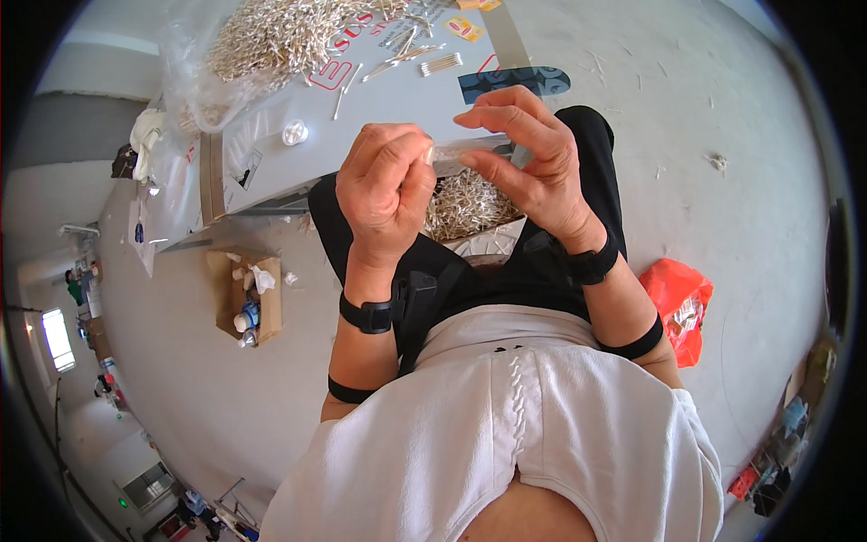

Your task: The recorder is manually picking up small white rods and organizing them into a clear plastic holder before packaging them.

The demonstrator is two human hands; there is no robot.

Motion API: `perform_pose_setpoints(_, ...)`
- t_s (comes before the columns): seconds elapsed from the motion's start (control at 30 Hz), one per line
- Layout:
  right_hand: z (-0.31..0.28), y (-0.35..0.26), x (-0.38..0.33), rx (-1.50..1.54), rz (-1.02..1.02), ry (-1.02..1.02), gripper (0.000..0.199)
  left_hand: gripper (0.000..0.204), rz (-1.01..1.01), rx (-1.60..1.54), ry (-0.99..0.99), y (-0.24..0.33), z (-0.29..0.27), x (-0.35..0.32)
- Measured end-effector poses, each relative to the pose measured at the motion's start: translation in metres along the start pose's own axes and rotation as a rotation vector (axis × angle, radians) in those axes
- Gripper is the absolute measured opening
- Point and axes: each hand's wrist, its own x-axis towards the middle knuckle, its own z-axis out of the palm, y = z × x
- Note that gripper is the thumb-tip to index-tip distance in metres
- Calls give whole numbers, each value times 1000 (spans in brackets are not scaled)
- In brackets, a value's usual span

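Your left hand point(384, 185) and right hand point(528, 158) pinch a small clear packet point(465, 154) between fingertips, above your lap. A tray point(488, 237) of loose cotton swabs point(461, 206) rests on your knees; judging by it and the swab heap point(280, 36) in a plastic bag on the table point(379, 99), much remains unpacked.

Heap of white sticks point(271, 36): in clear plastic on the table, up and left of the fingers.
White cap point(294, 133): on the table point(379, 108), left of the fingers.
Cardboard box point(248, 298): on the floor, below and left, bottles inside.
Orange bag point(679, 298): on the floor, right and below.
Dark patterned strip point(515, 81): just above the fingers.
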Motion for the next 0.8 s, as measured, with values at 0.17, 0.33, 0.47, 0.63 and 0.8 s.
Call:
perform_pose_setpoints(0.17,11,-27,-3,-132,-7,117,43,18,99,117,77,16,-6,-7)
perform_pose_setpoints(0.33,12,-21,-18,287,400,41,38,15,-48,-32,129,17,-4,-16)
perform_pose_setpoints(0.47,20,-18,-22,403,334,77,35,14,-27,-47,120,20,-3,-18)
perform_pose_setpoints(0.63,20,-14,-24,393,255,140,35,12,14,-59,89,23,-3,-18)
perform_pose_setpoints(0.8,20,-15,-24,372,250,162,37,14,-13,-140,81,23,-3,-20)
